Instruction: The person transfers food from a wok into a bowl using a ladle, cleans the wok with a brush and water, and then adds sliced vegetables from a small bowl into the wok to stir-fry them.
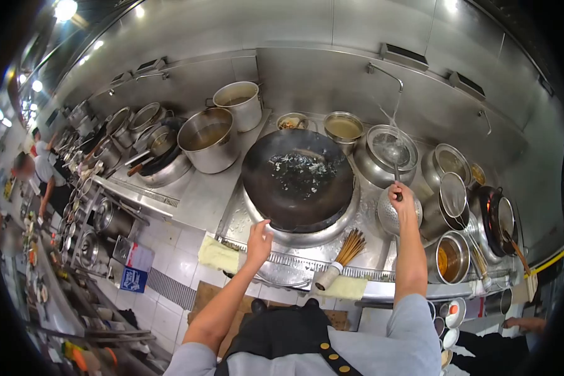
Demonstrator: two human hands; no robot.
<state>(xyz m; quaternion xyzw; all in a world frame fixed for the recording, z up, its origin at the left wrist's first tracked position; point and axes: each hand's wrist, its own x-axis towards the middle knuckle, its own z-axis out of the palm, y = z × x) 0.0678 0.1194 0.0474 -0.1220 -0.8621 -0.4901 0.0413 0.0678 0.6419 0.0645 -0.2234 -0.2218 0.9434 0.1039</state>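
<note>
A large black wok (pixel 297 178) with a thin film of bubbling liquid sits on the steel range in front of me. My left hand (pixel 259 243) grips its near rim at the lower left. My right hand (pixel 402 199) holds the handle of a steel ladle (pixel 391 152), whose bowl hangs over a strainer-topped steel pot (pixel 388 156) under running water from a faucet (pixel 385 74). A bamboo wok brush (pixel 341 255) lies on the range's front ledge between my arms.
Big stock pots (pixel 208 139) stand to the left of the wok, and sauce bowls (pixel 343 127) behind it. Strainers, an oil pot (pixel 451 257) and another wok (pixel 498 219) crowd the right. Yellow cloths (pixel 218 254) lie on the front ledge. Other people work far left and at the lower right.
</note>
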